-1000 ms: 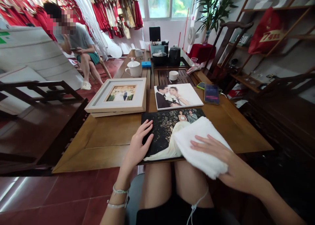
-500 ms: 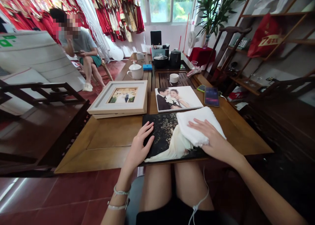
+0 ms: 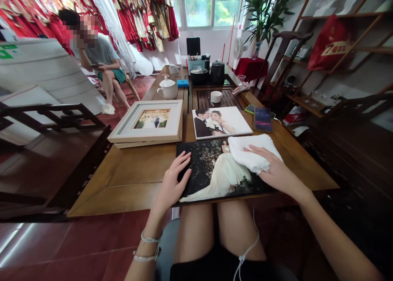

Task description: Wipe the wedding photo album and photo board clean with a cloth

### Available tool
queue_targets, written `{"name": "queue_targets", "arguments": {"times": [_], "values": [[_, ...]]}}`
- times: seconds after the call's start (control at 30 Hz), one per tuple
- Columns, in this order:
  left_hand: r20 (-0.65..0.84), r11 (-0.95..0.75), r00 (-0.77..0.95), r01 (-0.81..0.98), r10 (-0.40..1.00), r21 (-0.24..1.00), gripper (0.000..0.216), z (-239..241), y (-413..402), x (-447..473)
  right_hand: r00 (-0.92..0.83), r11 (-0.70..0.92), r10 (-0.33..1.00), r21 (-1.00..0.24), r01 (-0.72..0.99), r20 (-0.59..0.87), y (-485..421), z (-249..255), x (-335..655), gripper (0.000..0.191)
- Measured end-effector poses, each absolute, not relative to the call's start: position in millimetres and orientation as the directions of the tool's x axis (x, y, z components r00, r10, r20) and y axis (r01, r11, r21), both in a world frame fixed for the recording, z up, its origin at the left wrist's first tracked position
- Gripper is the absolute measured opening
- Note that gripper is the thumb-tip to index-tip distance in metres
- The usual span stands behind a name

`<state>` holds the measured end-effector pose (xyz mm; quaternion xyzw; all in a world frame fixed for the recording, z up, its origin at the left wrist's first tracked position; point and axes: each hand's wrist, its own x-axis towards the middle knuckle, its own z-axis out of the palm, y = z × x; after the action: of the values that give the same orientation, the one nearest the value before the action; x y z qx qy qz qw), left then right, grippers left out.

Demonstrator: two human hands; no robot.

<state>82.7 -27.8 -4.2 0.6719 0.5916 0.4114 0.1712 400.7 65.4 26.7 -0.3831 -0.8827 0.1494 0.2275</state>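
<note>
White terry towel (image 3: 254, 156), folded, sits on the far right corner of the dark photo print (image 3: 211, 174). All positions below are referred to this print.

Print: flat, picture side up, at the near edge of the wooden tabletop (image 3: 135, 174), just above the person's knees.

Left hand (image 3: 173, 180): palm down on the print's left border, fingers spread. Grip wide, holding nothing.

Right hand (image 3: 274, 170): laid on top of the towel, fingers stretched across it, pressing the cloth onto the print. Grip wide, not closed round the cloth. Thumb position cannot be told.

Surroundings:
- Just beyond the print's far edge: a second, white-ground photo print (image 3: 221, 121), flat.
- Beyond and left of the print: a framed photo (image 3: 149, 121) in a pale wooden frame, lying face up, apart from the print.
- Beyond its far right corner: a phone (image 3: 263, 119), flat on the tabletop.
- Well beyond it: a white teapot (image 3: 167, 87) and a white cup (image 3: 216, 96).
- Far beyond and left, off the tabletop: a seated person (image 3: 101, 57).
</note>
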Motion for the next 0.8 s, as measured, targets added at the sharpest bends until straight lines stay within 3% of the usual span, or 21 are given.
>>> {"name": "queue_targets", "arguments": {"times": [0.17, 0.37, 0.67, 0.8], "values": [[0.340, -0.230, -0.040, 0.664, 0.940, 0.712, 0.037, -4.9, -26.9, 82.4, -0.690, 0.734, 0.676, -0.325, 0.596, 0.259, 21.1, 24.3, 397.8, 0.080], [0.341, -0.225, -0.042, 0.675, 0.939, 0.703, 0.038, -5.5, -26.2, 82.1, -0.828, 0.795, 0.543, -0.403, 0.454, 0.139, -3.7, 38.9, 399.5, 0.081], [0.345, -0.230, -0.043, 0.667, 0.938, 0.709, 0.037, -3.7, -28.0, 82.9, -0.622, 0.660, 0.735, -0.492, 0.568, 0.269, 79.6, 20.3, 393.8, 0.058], [0.338, -0.219, -0.052, 0.668, 0.940, 0.712, 0.037, -4.5, -26.8, 83.2, -0.678, 0.722, 0.685, -0.377, 0.581, 0.266, 54.2, 20.5, 391.9, 0.073]]}}
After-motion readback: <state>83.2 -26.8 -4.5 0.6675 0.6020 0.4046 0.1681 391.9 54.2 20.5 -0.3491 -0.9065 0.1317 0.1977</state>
